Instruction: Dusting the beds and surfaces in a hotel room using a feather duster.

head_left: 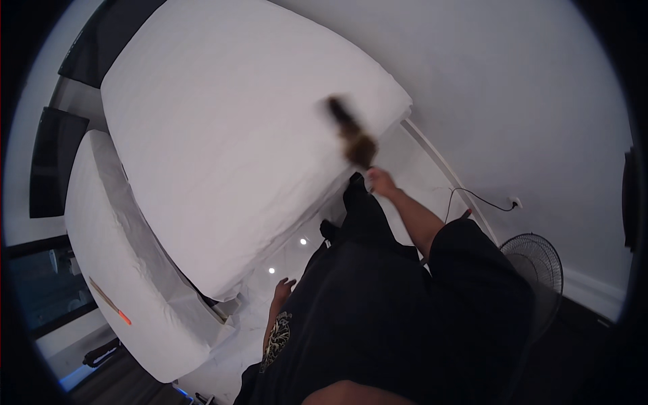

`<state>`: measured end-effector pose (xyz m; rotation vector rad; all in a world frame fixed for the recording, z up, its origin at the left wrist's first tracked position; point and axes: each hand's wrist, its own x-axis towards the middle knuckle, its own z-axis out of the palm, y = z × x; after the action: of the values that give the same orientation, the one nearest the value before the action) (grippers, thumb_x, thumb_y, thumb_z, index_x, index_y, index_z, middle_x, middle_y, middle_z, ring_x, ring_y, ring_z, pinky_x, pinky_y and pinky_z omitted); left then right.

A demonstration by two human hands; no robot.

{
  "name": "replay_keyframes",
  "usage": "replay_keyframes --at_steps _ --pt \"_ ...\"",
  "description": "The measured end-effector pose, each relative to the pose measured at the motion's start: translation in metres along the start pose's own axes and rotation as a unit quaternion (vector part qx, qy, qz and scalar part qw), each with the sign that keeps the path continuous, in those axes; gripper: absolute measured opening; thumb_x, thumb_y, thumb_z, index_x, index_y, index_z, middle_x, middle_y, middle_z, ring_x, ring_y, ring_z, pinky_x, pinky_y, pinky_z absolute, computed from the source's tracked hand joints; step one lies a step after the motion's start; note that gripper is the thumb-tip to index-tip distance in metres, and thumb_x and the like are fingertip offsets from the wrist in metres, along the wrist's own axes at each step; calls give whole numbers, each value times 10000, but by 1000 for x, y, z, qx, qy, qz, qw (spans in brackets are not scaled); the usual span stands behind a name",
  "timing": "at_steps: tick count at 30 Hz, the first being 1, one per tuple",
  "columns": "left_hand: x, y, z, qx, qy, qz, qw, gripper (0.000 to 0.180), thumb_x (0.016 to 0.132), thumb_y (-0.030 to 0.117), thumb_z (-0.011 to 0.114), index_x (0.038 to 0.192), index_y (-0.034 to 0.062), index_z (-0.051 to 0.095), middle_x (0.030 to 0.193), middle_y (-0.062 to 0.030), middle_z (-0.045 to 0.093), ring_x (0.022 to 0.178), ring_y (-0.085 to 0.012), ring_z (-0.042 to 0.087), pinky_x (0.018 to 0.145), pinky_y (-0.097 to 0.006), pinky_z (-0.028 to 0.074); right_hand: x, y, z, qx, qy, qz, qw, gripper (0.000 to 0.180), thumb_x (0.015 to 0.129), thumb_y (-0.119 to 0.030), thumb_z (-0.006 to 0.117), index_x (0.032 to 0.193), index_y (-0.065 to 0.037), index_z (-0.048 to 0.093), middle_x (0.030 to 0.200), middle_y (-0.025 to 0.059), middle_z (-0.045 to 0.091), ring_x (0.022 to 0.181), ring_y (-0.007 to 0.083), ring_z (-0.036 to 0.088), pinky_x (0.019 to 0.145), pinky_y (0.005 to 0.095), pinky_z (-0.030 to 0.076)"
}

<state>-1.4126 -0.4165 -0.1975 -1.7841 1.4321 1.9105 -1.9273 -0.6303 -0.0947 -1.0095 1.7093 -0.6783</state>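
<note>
The right hand (381, 182) is raised in front of the body with its fingers closed around the lower end of a brown, bushy duster (352, 135). The duster is blurred; it slants up and to the left from the fist, and its head lies over the edge of the white mattress (223, 135), near that mattress's right corner. Whether the brush touches the sheet cannot be told through the blur.

The left hand (283, 289) hangs low beside the body with its fingers loosely apart and slightly curled. It holds nothing and touches nothing; it sits just off the lower corner of the white mattress, above the glossy white floor (287, 253), which shows 2 small bright reflections of light.

A 2nd white bed (115, 256) lies lower and to the left, half tucked under the 1st. On its side edge is a thin slanting strip (108, 302), pale with an orange-red tip; it is too small to make out as a label or a tag.

The person wears dark clothing (378, 304) with a pale, ornate printed emblem (277, 337) on the left side of the shirt.

To the right, a standing fan (536, 260) with a round wire cage stands near the white wall (513, 88). A dark cable (472, 196) runs along the wall to a small white socket (516, 202).
</note>
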Motion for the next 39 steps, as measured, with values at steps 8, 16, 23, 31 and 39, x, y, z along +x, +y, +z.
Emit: replay_keyframes --at_steps 8,16,23,31,39 --pt "-36 -37 24 222 57 -15 973 337 743 243 549 1059 126 561 1056 -122 559 961 -254 541 744 -358 468 -54 -47 59 -222 3 -322 920 130 766 -150 496 870 -81 535 751 137 576 735 309 567 625 408 448" --pt "-52 97 44 -349 192 -57 915 435 779 308 543 1159 111 462 1008 -41 564 830 -192 538 612 -324 428 -15 -5 -1 -63 335 58 938 250 899 -237 381 861 -29 513 739 138 588 658 253 591 637 354 460" --pt "-40 114 60 -241 153 -90 954 340 772 255 555 1087 139 501 863 13 546 706 -147 524 502 -290 386 -80 -24 86 -302 -83 -277 909 160 813 -211 465 886 -113 568 719 130 607 664 294 597 619 408 462" --pt "-62 105 61 -161 159 -13 974 409 740 291 564 1114 149 476 940 12 548 777 -157 516 581 -317 402 -117 -41 63 -236 -170 -231 928 230 849 -297 437 792 -95 533 623 97 594 672 320 583 596 429 445" --pt "-84 113 100 -286 143 -105 942 424 771 313 545 1145 133 459 950 2 554 779 -161 523 557 -289 397 -118 -17 44 -161 -106 -193 962 250 868 -283 435 764 -68 510 552 121 560 566 316 578 537 411 447"
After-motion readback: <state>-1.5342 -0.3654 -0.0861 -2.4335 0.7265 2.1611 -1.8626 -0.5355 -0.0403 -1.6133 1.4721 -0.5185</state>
